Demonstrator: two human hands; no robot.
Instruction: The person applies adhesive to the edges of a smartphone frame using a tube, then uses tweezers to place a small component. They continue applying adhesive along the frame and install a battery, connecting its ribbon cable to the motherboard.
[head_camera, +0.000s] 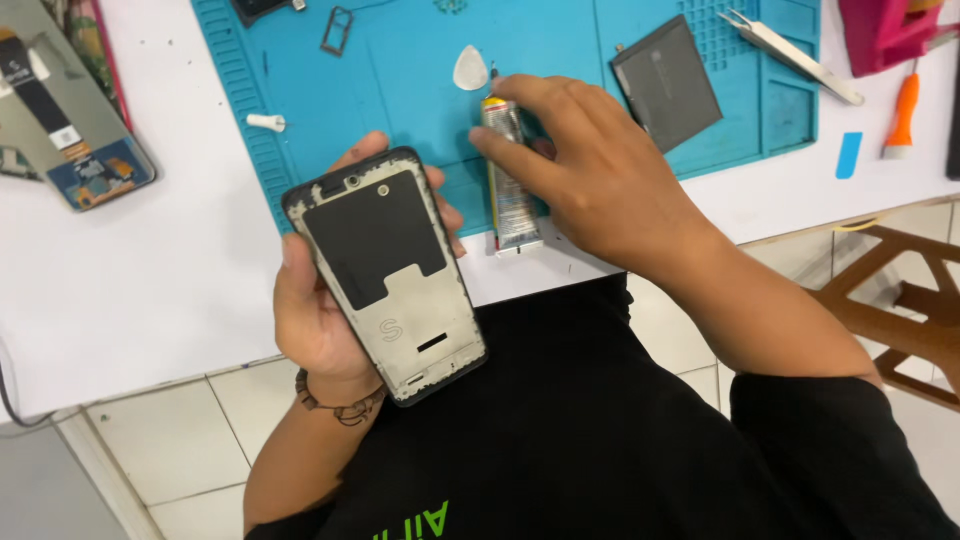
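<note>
Now right hand on glue tube

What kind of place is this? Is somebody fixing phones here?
It looks like a phone repair bench. The left hand holds a bare black phone frame, the right hand touches a small silver glue tube, and a flat grey battery and metal tweezers lie on a blue work mat.

The setting is a phone repair workbench. A blue silicone repair mat lies on a white table, carrying a loose battery, tweezers, a plastic pick and a SIM tray. A detached display panel lies beside the mat.
</note>
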